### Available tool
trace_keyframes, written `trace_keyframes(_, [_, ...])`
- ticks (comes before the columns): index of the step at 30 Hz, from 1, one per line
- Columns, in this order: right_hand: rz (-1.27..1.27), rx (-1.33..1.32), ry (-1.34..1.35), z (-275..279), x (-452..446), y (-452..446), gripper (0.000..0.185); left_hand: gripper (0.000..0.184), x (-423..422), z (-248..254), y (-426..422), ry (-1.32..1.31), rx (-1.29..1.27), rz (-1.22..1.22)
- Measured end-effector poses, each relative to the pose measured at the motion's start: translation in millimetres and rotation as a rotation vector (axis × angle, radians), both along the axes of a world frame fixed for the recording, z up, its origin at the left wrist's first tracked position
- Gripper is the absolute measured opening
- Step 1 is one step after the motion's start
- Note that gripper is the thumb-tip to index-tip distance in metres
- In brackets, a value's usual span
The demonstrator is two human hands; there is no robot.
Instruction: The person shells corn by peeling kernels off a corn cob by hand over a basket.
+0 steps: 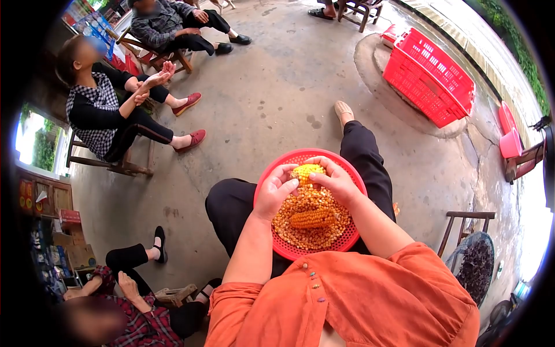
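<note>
Between my two hands I hold a bright yellow corn cob (307, 173) above a red plastic sieve basket (267, 173) that rests on my lap. My left hand (276, 192) is closed on the cob's left end, thumb pressed against it. Around the right end wraps my right hand (335, 181), its thumb on the kernels. Loose corn kernels (306, 237) cover the basket's bottom. On top of them lies a second, darker orange corn cob (313, 218), still bearing kernels.
Red crates (429, 75) stand ahead to the right. A round basin of dark stuff (475, 263) is near a wooden chair (469, 216) at my right. Seated people are at my left: one in a checked top (95, 107), another in plaid (147, 321). Concrete floor (254, 98) surrounds me.
</note>
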State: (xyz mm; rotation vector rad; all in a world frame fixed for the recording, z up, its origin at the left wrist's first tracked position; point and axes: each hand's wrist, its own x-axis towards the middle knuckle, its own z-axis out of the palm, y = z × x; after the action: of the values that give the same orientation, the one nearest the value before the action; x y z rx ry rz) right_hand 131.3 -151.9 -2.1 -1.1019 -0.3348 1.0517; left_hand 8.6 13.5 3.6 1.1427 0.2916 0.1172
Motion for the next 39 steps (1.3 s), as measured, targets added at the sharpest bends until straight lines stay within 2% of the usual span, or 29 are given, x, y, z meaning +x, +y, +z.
trace_keyframes(2, [-0.011,0.017,-0.144,7,-4,1,0.038,0.034,1,-5,0,0.011,-0.004,0.001])
trace_keyframes(4, [-0.001,0.007,-0.194,6,-8,2,0.037,0.027,1,-9,0,0.064,0.012,0.020])
trace_keyframes(8, [0.013,-0.009,-0.306,0,-10,3,0.036,0.024,-1,-12,3,0.097,0.002,0.006])
trace_keyframes(11, [0.023,-0.116,-0.320,9,-9,2,0.035,0.025,-1,-11,3,0.091,0.020,0.008])
trace_keyframes(22, [-0.011,-0.116,-0.373,-5,-9,4,0.030,0.038,0,-4,1,0.110,-0.034,-0.081])
trace_keyframes(27, [0.005,-0.117,-0.436,-13,-7,5,0.032,0.035,-1,-8,3,0.154,-0.008,-0.094])
trace_keyframes(30, [0.068,-0.212,-0.405,-7,-7,4,0.031,0.032,0,-14,5,0.180,0.006,-0.108])
trace_keyframes(35, [0.094,-0.188,-0.610,-11,-6,5,0.037,0.030,1,-14,3,0.224,0.020,-0.116])
trace_keyframes(39, [0.117,-0.206,-0.579,-6,-7,5,0.038,0.029,2,-11,0,0.245,0.019,-0.104])
